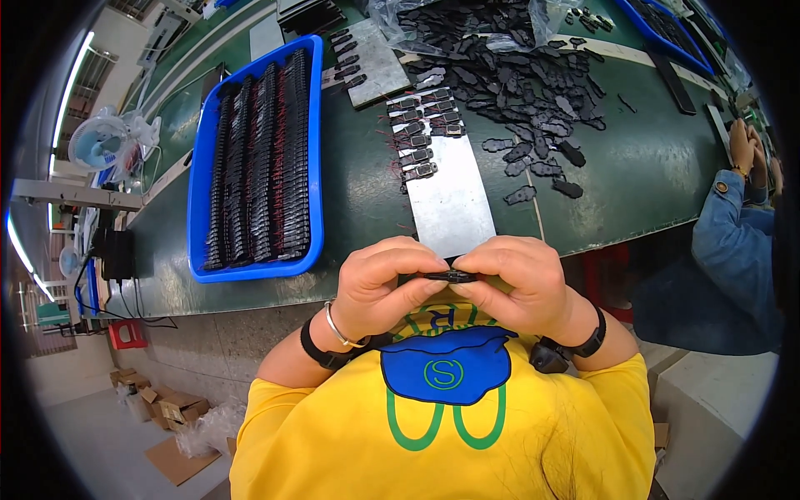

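Both hands meet close to the chest: the left hand and the right hand each keep a closed grip on one small black part, pinched between their fingertips. Just beyond the grip, on the green worktop, lies a metal plate; a blue tray sits left of it.

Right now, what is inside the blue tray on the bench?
The blue tray holds four packed rows of small black parts with red wires. The tray floor beneath them is covered, so anything underneath cannot be seen.
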`<state>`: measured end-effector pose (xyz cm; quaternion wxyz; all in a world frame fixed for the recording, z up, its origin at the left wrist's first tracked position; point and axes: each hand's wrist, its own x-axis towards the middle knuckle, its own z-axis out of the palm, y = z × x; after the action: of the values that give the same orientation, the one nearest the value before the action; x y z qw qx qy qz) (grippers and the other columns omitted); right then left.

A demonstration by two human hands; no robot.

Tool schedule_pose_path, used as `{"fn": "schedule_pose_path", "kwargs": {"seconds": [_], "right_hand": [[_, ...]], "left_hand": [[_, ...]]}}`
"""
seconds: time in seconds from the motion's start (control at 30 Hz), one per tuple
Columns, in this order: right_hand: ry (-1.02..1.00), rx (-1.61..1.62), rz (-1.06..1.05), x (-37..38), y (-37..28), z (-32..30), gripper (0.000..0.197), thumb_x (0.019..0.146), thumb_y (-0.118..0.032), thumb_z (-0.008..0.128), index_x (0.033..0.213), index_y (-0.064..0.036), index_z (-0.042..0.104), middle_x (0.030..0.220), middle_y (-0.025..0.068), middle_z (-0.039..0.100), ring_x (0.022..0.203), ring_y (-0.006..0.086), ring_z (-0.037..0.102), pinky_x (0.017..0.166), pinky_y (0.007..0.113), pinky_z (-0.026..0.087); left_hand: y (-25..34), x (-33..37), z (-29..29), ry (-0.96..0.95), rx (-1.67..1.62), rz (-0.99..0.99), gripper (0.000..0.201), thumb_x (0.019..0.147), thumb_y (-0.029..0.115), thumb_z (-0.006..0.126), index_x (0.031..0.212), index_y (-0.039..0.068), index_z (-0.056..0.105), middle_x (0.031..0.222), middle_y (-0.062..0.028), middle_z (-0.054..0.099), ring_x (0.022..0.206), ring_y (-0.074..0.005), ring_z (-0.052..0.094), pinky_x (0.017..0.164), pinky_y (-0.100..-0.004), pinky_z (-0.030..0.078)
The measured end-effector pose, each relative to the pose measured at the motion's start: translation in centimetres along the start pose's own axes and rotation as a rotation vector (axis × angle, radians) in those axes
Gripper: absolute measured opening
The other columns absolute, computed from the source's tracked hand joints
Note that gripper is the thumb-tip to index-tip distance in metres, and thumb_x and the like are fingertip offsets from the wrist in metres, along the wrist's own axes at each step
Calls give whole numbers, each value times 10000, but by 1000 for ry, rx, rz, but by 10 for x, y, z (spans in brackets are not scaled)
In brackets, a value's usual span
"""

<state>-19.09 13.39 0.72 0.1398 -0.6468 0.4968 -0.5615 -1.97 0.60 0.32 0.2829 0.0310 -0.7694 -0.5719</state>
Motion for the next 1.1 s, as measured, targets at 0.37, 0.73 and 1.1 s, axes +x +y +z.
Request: {"fn": "schedule_pose_path", "kwargs": {"seconds": [0.37,0.73,1.1], "right_hand": [[-3,-21,-60,-4,2,0,188,732,-61,752,881,-3,651,763,112,660,617,245,637,533,310,490],[-50,31,-162,-6,1,-2,155,777,-55,703,892,7,621,749,113,633,598,258,617,525,318,482],[48,33,-121,-6,5,7,194,749,-27,735,907,6,627,772,119,647,620,249,626,539,308,487]], "left_hand": [[0,0,4,5,157,148,173,783,-1,709,947,-18,657,867,-107,672,736,-206,642,643,-273,492],[8,2,10,-31,161,211,189,752,2,721,927,10,649,813,-107,661,711,-254,659,632,-321,509],[1,1,10,45,184,243,163,791,-10,700,947,-12,653,851,-111,675,725,-217,649,644,-294,500]]}}
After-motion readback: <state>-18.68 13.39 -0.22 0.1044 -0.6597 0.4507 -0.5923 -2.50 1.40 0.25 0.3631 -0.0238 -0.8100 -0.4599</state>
